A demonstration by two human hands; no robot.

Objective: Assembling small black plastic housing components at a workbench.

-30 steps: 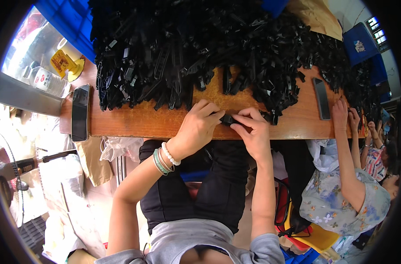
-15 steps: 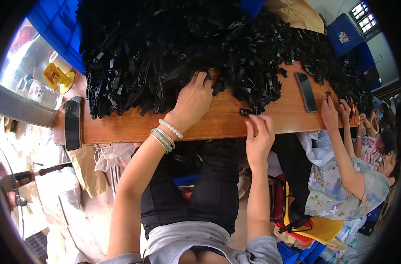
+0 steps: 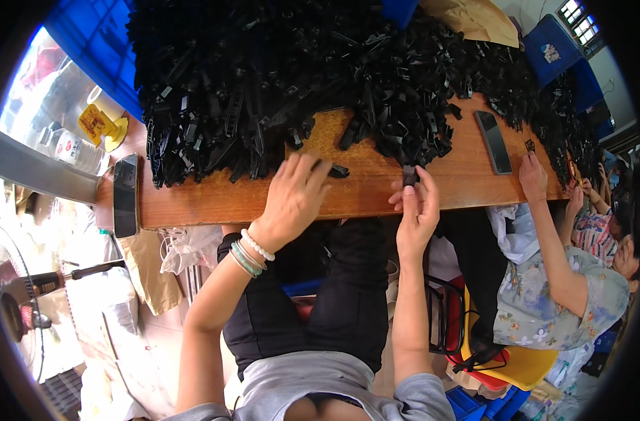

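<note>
A broad heap of small black plastic parts [image 3: 264, 77] covers the far side of the wooden table [image 3: 264, 202]. My right hand [image 3: 420, 214] pinches one small black plastic part [image 3: 409, 175] between thumb and fingers, just in front of the heap. My left hand [image 3: 292, 200], with beads and bangles at its wrist, is over the table's near side. Its fingers are apart, slightly blurred, with nothing visible in them. Close by its fingertips lies a loose black plastic piece [image 3: 340, 170]; whether they touch it I cannot tell.
Phones lie at the left [image 3: 125, 196] and right [image 3: 493, 142]. Beside the left one stand a clear bottle [image 3: 78, 151] and a yellow holder [image 3: 104, 126]. A co-worker [image 3: 558, 302] sits at the right, handling similar parts. Blue bins [image 3: 551, 52] stand at the far right.
My left hand has pulled back from the heap toward me, its fingers spreading. My right hand has turned and raised the black part it pinches. The view has shifted slightly.
</note>
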